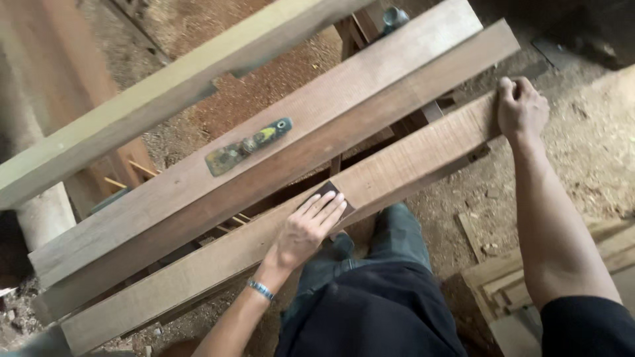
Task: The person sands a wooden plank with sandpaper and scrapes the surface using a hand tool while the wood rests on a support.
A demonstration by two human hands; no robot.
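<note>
Fingers (pixel 324 205) of left hand (pixel 305 230) press flat on sandpaper (pixel 331 193) mid-plank (pixel 410 158); right hand (pixel 521 106) clenches plank's end; sanding appears partway done.

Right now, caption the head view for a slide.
Left hand presses sandpaper on plank; right hand grips its end.

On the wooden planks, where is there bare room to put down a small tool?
The wide plank is bare right of the putty knife. The near plank is free between the left hand, on sandpaper, and the right hand.
</note>
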